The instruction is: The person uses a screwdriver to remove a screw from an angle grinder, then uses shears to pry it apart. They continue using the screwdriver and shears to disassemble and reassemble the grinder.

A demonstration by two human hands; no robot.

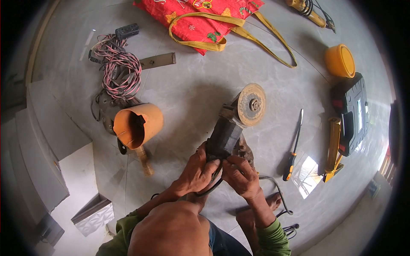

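Observation:
An angle grinder (228,128) with a worn round disc (251,104) is held up over the grey floor. My left hand (197,171) wraps around the rear of its dark body. My right hand (240,175) grips the same rear end from the right side, fingers closed by the black cord (273,187) that trails off to the right. Both hands touch the tool and each other's fingers are close together. My knee fills the bottom of the view.
An orange cut pipe piece (139,124) lies left beside a wooden-handled tool (145,160) and a coil of wire (119,70). A screwdriver (294,145), yellow tool (333,149), black case (352,113), yellow lid (339,60) sit right. A red bag (196,19) lies at top.

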